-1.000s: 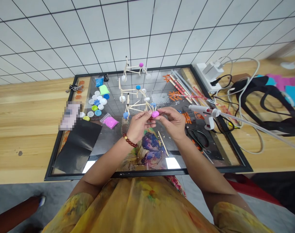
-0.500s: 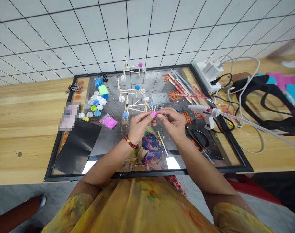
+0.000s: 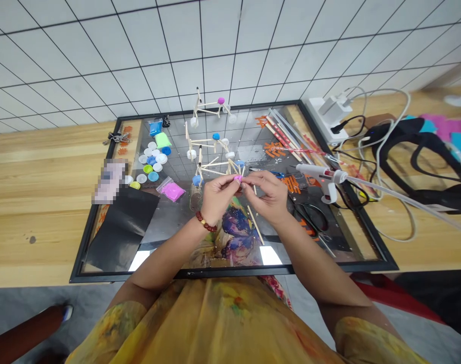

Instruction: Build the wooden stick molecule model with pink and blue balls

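Observation:
Both hands meet over the glass-topped board, pinching a small lump of pink clay [image 3: 238, 178]. My left hand [image 3: 218, 197] is closed on it from the left, and my right hand [image 3: 267, 194] has its fingertips pressed against its right side. Just behind my fingers stands a small bicycle model [image 3: 215, 166] built of thin sticks, with blue bottle-cap wheels. Behind it is a second stick bicycle [image 3: 205, 143] with white wheels and a blue seat. The farthest stick bicycle [image 3: 209, 107] carries a pink seat. A bag of pink clay [image 3: 172, 191] lies left of my hands.
Bottle caps [image 3: 154, 159] lie at the left, near a black sheet [image 3: 124, 227] and a phone [image 3: 109, 182]. At the right are a hot glue gun [image 3: 321, 177], scissors [image 3: 311, 217], sticks [image 3: 281, 134], a power strip [image 3: 321, 121] and tangled cables. A loose stick [image 3: 255, 225] lies below my hands.
My fingers have shifted slightly around the pink clay, which sits a little further left. My right hand has edged left too. The objects on the board stay in place.

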`<state>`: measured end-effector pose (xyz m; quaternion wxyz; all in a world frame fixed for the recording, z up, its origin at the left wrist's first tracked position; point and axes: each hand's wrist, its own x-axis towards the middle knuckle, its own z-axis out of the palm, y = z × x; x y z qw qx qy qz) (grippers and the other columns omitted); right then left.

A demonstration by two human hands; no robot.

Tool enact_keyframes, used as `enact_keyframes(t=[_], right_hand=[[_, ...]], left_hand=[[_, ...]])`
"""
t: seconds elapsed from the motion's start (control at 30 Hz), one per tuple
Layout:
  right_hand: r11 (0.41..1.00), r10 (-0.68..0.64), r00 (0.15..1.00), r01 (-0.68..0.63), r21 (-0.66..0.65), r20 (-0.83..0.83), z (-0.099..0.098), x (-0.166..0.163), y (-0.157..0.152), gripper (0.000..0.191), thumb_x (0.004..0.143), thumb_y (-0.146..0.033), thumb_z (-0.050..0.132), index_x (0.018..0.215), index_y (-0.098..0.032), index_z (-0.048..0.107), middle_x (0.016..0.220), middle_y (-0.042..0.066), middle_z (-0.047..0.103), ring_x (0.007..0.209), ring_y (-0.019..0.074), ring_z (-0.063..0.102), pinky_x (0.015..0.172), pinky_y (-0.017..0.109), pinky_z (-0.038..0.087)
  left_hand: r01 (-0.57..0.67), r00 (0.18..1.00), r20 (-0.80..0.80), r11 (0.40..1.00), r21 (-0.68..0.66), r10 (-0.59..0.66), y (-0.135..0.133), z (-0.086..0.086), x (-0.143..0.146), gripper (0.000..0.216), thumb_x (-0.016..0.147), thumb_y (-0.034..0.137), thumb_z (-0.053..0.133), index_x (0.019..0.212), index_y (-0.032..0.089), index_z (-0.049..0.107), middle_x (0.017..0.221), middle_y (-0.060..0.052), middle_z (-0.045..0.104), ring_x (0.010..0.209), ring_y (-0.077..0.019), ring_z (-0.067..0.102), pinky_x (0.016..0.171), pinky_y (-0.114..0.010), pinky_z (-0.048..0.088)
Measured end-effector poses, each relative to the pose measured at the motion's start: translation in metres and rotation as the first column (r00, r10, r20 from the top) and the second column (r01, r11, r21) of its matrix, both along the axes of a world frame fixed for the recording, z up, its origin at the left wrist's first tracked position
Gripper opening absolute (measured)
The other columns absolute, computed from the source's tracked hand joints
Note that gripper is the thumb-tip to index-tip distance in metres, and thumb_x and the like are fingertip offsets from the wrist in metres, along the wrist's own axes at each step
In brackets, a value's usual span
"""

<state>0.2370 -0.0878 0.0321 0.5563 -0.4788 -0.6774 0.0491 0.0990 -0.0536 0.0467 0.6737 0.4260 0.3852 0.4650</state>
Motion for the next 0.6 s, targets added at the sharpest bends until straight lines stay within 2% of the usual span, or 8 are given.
enact_keyframes(t=[0.1,0.17,0.3,0.4,0.6], right_hand=[[0.997,-0.057,0.993,0.051,0.060,0.104,-0.005,0.001,0.000,0.028,0.081,-0.015,0.065,0.105,-0.029,0.072,0.088,0.004,0.069,0.080,0.0183,0.065,0.073,0.035,0.053],[0.996,-0.059,0.993,0.052,0.074,0.100,-0.006,0.001,0.000,0.031,0.081,-0.014,0.065,0.107,-0.029,0.072,0.089,0.004,0.069,0.081,0.0183,0.065,0.073,0.035,0.053],[0.997,0.037,0.988,-0.046,-0.055,-0.150,-0.003,0.002,0.000,0.020,0.084,-0.020,0.065,0.101,-0.027,0.074,0.090,0.004,0.069,0.081,0.0175,0.065,0.073,0.034,0.055],[0.986,0.047,0.956,-0.091,-0.139,-0.291,-0.002,0.003,0.002,0.018,0.084,-0.026,0.068,0.101,-0.026,0.073,0.091,0.004,0.070,0.081,0.0173,0.065,0.074,0.034,0.055],[0.992,0.064,0.981,-0.081,-0.092,-0.182,0.003,0.002,0.003,0.013,0.083,-0.019,0.068,0.093,-0.025,0.073,0.081,0.001,0.069,0.076,0.0152,0.063,0.071,0.031,0.052]], left_hand=[[0.039,0.998,0.049,0.999,-0.007,-0.038,0.001,-0.001,-0.001,0.023,0.067,0.036,0.079,0.083,0.019,0.078,0.077,-0.002,0.073,0.070,-0.0140,0.065,0.072,-0.031,0.057],[0.054,0.996,0.078,0.998,-0.031,-0.051,0.002,0.000,-0.001,0.026,0.065,0.036,0.080,0.083,0.018,0.077,0.076,-0.002,0.073,0.070,-0.0139,0.065,0.071,-0.030,0.056],[0.098,0.988,0.138,0.980,-0.172,-0.074,0.002,0.006,-0.002,0.029,0.059,0.036,0.084,0.078,0.015,0.076,0.068,-0.002,0.069,0.062,-0.0113,0.063,0.063,-0.026,0.054],[0.113,0.984,0.162,0.963,-0.245,-0.074,0.002,0.010,-0.002,0.030,0.057,0.036,0.084,0.075,0.014,0.075,0.065,-0.002,0.068,0.058,-0.0098,0.061,0.059,-0.024,0.052],[0.067,0.990,0.133,0.975,-0.213,-0.039,0.001,0.012,-0.001,0.029,0.057,0.034,0.084,0.075,0.014,0.074,0.066,-0.001,0.067,0.057,-0.0079,0.058,0.059,-0.023,0.049]])
